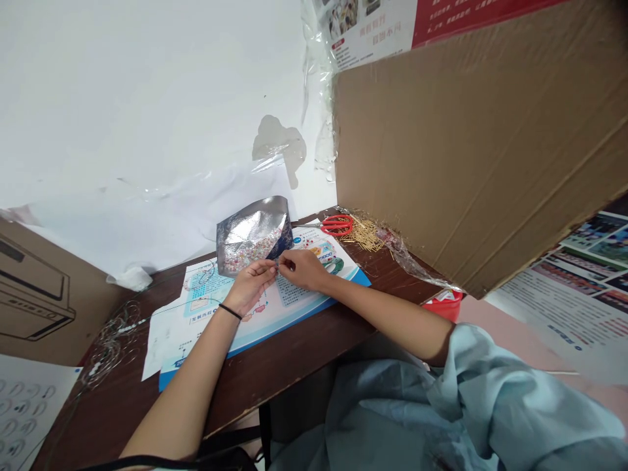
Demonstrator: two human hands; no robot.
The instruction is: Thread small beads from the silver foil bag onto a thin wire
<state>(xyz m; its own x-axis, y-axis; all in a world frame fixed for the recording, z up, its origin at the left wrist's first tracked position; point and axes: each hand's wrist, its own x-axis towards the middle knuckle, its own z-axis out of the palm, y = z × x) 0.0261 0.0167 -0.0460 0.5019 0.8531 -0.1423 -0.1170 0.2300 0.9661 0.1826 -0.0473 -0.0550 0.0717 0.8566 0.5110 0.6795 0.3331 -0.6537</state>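
My left hand (252,282) and my right hand (303,269) meet fingertip to fingertip over printed sheets (289,307) on the table. Both are closed in a pinch, and whatever sits between the fingers is too small to make out. Just behind them a silvery, dark-backed pouch (260,222) lies opened out, holding many small mixed-colour beads (250,254). A few red beads (308,242) are scattered on the paper beyond my right hand. Red-handled scissors (336,225) lie behind that hand, blades pointing left.
A heap of thin golden sticks (364,234) lies by the large cardboard panel (456,144) on the right. Tangled clear line (115,337) lies at the left, near a cardboard box (53,294). Below the dark brown table (304,353), a red container (444,306) stands right.
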